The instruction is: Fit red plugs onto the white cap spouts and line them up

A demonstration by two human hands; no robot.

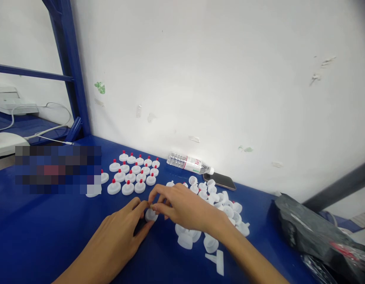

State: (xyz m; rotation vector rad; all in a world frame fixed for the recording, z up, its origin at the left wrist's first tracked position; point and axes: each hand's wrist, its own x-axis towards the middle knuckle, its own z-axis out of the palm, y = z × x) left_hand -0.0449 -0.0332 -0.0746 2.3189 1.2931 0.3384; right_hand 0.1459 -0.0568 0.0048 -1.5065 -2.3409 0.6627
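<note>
My left hand (123,228) and my right hand (182,207) meet over one white plastic cap (151,215) on the blue table (37,232). The fingers of both hands pinch together at the cap. Whether the right fingertips also hold a small part is hidden. A loose pile of white caps (220,205) lies under and right of my right hand. To the upper left stand rows of white caps with red tips (132,173).
A clear water bottle (190,163) lies on its side by the white wall, with a dark phone (220,180) beside it. A black plastic bag (318,232) sits at the right. A blue frame post (71,67) rises at the left.
</note>
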